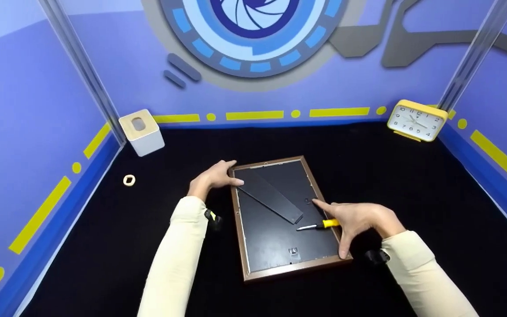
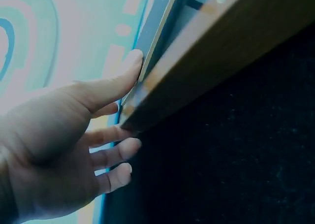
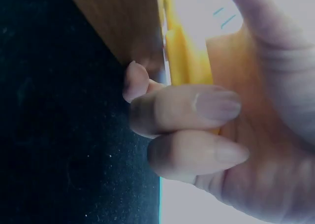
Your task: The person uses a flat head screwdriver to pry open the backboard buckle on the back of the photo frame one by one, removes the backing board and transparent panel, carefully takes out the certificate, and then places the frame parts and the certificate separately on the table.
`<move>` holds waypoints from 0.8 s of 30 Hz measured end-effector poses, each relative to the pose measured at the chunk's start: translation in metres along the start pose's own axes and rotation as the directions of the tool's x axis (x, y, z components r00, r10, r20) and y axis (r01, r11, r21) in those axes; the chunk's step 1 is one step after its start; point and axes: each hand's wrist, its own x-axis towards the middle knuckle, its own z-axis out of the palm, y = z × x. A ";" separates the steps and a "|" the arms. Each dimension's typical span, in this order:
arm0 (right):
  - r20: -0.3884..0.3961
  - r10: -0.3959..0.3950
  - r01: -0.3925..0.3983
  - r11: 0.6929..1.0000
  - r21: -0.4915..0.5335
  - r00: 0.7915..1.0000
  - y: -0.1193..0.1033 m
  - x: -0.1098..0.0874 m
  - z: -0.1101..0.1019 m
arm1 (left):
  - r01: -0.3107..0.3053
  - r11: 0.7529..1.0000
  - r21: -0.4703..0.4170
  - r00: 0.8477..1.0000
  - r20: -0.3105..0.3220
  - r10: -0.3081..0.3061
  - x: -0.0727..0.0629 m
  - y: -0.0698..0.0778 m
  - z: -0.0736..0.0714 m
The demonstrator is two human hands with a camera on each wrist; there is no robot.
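Observation:
A brown wooden picture frame (image 1: 295, 267) lies back side up, showing its black backing board (image 1: 271, 246) and a slanted stand leg (image 1: 273, 198). At its far left corner my left hand (image 1: 216, 177) grips the edge, thumb on top; in the left wrist view the other fingers of the left hand (image 2: 64, 145) sit beside and below the corner. My right hand (image 1: 357, 220) holds a screwdriver (image 1: 330, 223) by its yellow handle, ring and little fingers curled round it in the right wrist view. The right thumb and index finger touch the frame's right side. The screwdriver's metal tip lies over the backing.
A white tissue box (image 1: 148, 143) with a wooden top stands at the back left. In front of it lies a small pale ring-shaped piece (image 1: 129, 180). A yellow alarm clock (image 1: 417, 121) is at the back right. Blue panels (image 1: 253, 99) enclose the black cloth surface (image 1: 104, 246).

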 end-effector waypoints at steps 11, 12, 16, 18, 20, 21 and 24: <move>0.079 0.088 -0.092 0.994 0.053 0.993 -0.014 -0.008 0.006 | 0.036 0.998 -0.042 0.999 -0.005 -0.037 0.003 -0.003 0.007; 0.079 0.099 -0.100 0.995 0.014 0.992 -0.018 -0.009 0.009 | 0.042 0.998 -0.053 0.999 -0.002 -0.042 0.002 -0.004 0.008; 0.053 0.107 -0.103 0.992 -0.071 0.993 -0.024 -0.010 0.014 | 0.039 0.995 -0.093 0.999 -0.020 -0.041 0.001 -0.006 0.011; 0.038 0.082 -0.080 0.995 -0.053 0.996 -0.020 -0.011 0.013 | 0.022 0.995 -0.094 0.999 -0.043 -0.026 0.002 -0.007 0.011; 0.031 0.055 -0.056 0.998 0.005 0.998 -0.012 -0.011 0.011 | 0.017 0.996 -0.086 0.997 -0.069 -0.023 0.002 -0.007 0.010; 0.024 0.032 -0.033 0.999 0.036 0.999 -0.006 -0.012 0.009 | 0.022 0.997 -0.076 0.996 -0.079 -0.028 0.001 -0.007 0.009; 0.000 -0.031 0.031 0.992 0.124 1.000 0.011 -0.011 0.003 | 0.082 0.995 -0.056 0.991 -0.104 -0.087 -0.003 -0.006 0.006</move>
